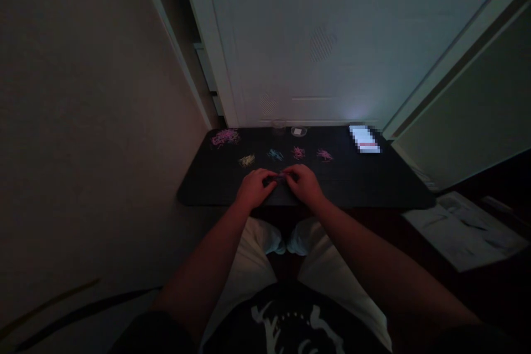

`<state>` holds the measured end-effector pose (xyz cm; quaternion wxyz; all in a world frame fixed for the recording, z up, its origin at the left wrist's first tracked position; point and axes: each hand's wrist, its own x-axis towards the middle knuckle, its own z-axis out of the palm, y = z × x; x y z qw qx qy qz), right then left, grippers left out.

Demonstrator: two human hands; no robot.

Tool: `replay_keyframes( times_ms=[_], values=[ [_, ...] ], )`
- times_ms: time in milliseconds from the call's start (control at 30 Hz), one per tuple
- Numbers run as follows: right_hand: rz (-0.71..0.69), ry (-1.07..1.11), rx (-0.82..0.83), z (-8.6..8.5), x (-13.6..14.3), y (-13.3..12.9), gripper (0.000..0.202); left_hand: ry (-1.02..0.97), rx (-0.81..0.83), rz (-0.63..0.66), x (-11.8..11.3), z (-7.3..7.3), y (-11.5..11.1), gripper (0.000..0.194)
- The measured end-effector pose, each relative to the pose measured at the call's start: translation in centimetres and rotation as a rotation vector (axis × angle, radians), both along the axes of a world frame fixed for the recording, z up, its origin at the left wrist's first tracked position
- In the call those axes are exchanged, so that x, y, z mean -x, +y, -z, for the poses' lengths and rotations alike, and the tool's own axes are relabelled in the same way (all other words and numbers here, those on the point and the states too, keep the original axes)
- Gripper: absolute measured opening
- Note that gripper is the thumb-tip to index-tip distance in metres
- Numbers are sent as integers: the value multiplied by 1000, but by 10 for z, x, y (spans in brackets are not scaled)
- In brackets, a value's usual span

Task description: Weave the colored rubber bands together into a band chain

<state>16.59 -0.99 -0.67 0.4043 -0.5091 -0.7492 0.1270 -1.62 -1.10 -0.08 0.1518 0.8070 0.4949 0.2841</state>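
My left hand (256, 187) and my right hand (305, 182) meet over the near part of a black table. Between their fingertips lies a small purple cluster of thin pieces (281, 176). Both hands have their fingers bent in a pinch at this cluster, though what exactly each one grips is too dark and small to make out. Just beyond the hands are little heaps of similar thin pieces: a yellow heap (247, 161), a blue heap (274, 154), a pink heap (297, 152) and another pink heap (324, 155).
A larger pink-purple pile (224, 138) occupies the table's (365, 182) far left corner. Along the back edge stand a clear container (279, 127) and a round clear lid (298, 131) with a white label. At the back right a lit phone (365, 139) lies. A white door panel (290, 66) rises behind.
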Motion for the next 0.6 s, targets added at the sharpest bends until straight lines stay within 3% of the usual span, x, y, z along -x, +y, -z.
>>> replay_keyframes(
  times_ms=[300,500,600],
  values=[
    [-49,30,20,6,-2,5,14,-15,65,-57,-4,-1,1,31],
    [-35,148,129,12,-3,10,17,-69,38,20,-12,-1,11,33],
    [-32,171,158,8,-4,11,12,-123,23,64,-18,-2,17,24]
  ],
)
